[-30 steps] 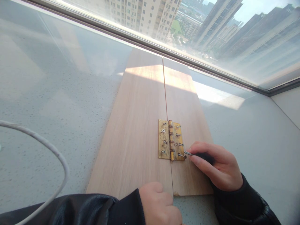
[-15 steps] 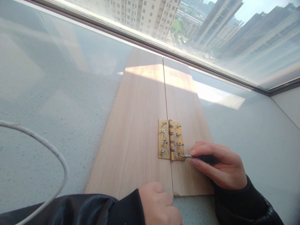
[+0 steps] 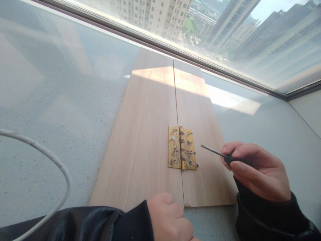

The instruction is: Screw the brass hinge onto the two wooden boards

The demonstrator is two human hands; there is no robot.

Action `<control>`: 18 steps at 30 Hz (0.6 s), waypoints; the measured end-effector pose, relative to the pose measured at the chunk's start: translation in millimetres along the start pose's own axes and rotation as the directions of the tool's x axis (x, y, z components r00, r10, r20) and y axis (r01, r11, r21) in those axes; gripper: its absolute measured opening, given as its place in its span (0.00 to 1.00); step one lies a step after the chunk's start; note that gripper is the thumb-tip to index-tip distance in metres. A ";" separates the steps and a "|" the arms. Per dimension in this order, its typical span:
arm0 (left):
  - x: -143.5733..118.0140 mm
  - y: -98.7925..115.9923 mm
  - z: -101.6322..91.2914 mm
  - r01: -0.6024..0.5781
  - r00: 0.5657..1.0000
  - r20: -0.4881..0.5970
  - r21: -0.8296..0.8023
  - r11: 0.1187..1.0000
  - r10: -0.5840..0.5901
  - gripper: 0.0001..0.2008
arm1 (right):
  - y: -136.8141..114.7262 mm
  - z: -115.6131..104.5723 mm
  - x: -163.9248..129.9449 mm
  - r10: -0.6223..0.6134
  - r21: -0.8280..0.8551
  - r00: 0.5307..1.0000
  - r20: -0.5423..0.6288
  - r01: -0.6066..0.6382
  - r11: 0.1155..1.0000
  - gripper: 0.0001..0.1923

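Note:
My right hand (image 3: 258, 167) grips a black-handled screwdriver (image 3: 213, 150) with a thin metal shaft. The tip points left over the right-hand board and stands apart from the screws. A worn brass hinge (image 3: 182, 161) straddles the seam between two pale wooden boards, the left board (image 3: 140, 134) and the right board (image 3: 208, 180). Several screws stick up from both hinge leaves; the nearest screw (image 3: 194, 164) on the right leaf leans outward. Curled into a fist, my left hand (image 3: 172, 217) rests at the near edge of the left board. Its palm side is hidden.
The boards lie on a speckled light sill (image 3: 87, 117). A window frame (image 3: 150, 37) runs along their far end, with tall buildings beyond the glass. A white cable (image 3: 57, 164) loops at the left, over my dark sleeve. Sunlight crosses the boards' far part.
My right hand has drawn back to the right, and the screwdriver tip has come away from the nearest screw on the hinge's right leaf. My left hand has stayed in place.

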State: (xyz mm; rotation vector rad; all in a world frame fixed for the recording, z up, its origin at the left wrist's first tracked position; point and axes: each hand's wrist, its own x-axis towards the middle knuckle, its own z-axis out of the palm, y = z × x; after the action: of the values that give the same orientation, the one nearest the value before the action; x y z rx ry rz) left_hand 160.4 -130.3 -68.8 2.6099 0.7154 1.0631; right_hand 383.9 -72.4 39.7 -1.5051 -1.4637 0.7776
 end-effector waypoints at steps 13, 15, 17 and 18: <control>11.6 1.8 -7.3 -0.064 0.998 -0.023 -0.038 0.997 0.063 0.26 | -15.3 16.7 -7.3 0.085 0.176 0.977 -0.195 -0.050 0.983 0.05; 13.6 0.9 -9.1 -0.079 0.997 -0.027 -0.042 0.996 0.078 0.26 | -14.7 21.5 -7.5 -0.015 0.115 0.970 -0.242 0.045 0.992 0.06; 16.9 -0.2 -12.3 -0.080 0.996 -0.039 -0.046 0.996 0.078 0.25 | -14.6 24.9 -6.6 -0.111 0.084 0.951 -0.290 0.141 0.987 0.07; 18.8 -0.7 -14.1 -0.080 0.995 -0.056 -0.055 0.995 0.077 0.24 | -14.9 26.5 -6.0 -0.151 0.069 0.940 -0.307 0.180 0.981 0.08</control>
State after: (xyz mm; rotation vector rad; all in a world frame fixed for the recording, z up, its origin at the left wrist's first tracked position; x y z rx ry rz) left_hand 161.8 -119.5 -48.0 2.5893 0.5894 1.1620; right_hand 353.0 -75.2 41.0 -1.3406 -1.2855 0.4853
